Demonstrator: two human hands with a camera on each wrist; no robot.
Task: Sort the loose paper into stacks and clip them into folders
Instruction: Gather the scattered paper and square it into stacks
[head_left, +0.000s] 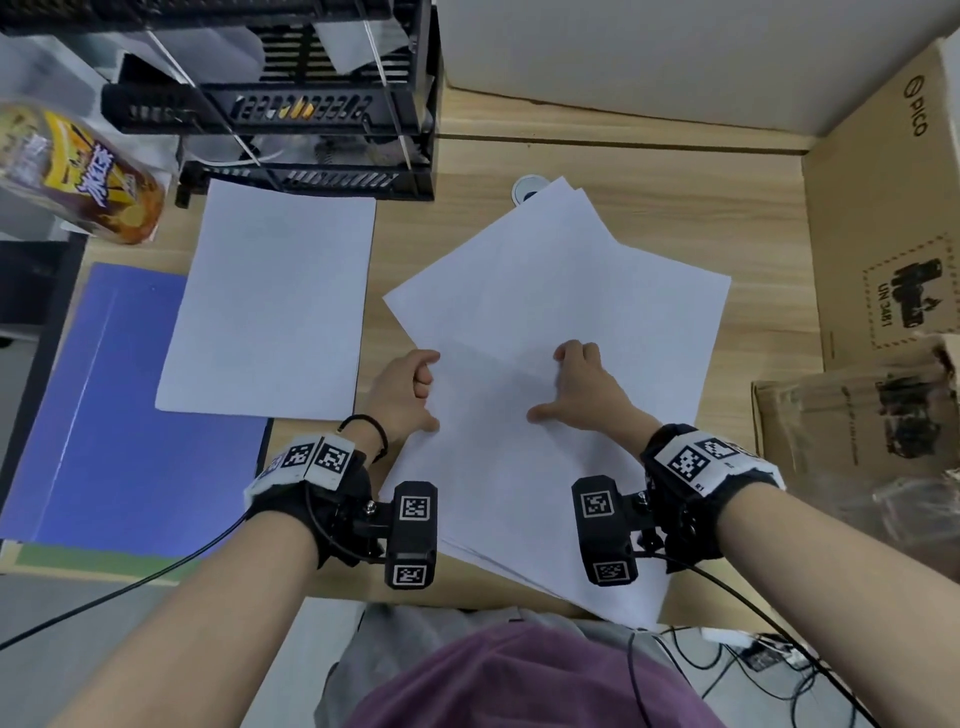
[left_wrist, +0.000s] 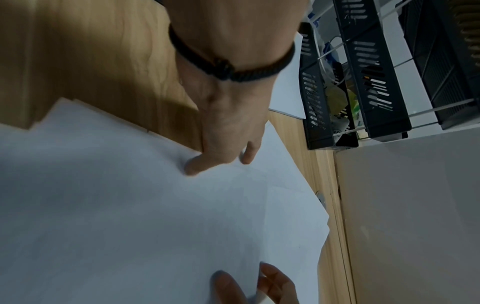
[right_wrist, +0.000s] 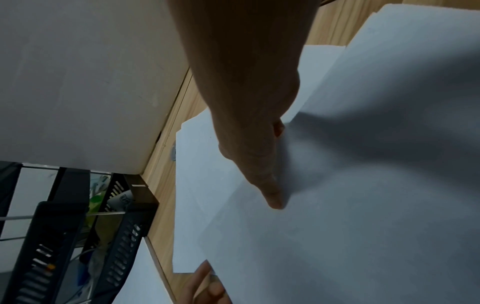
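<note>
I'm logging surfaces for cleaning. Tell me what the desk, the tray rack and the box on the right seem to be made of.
Desk: looks like light wood-grain laminate or veneer, matte; the grain lines show, though solid wood can't be ruled out.
Tray rack: likely black moulded plastic with slotted fronts, held by thin shiny metal-looking rods.
Box: brown cardboard, matte, with black printed marks.

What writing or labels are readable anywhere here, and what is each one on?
"PICO": on the big cardboard box at the right, with a round logo beside it.
"UN 3481": in the dashed warning label on the same box.
"R1": small, on the right wrist band.
Snack bag: large Chinese characters, too blurred to read.
Smaller box: print too small to read.
Paper sheets: no text visible.
</note>
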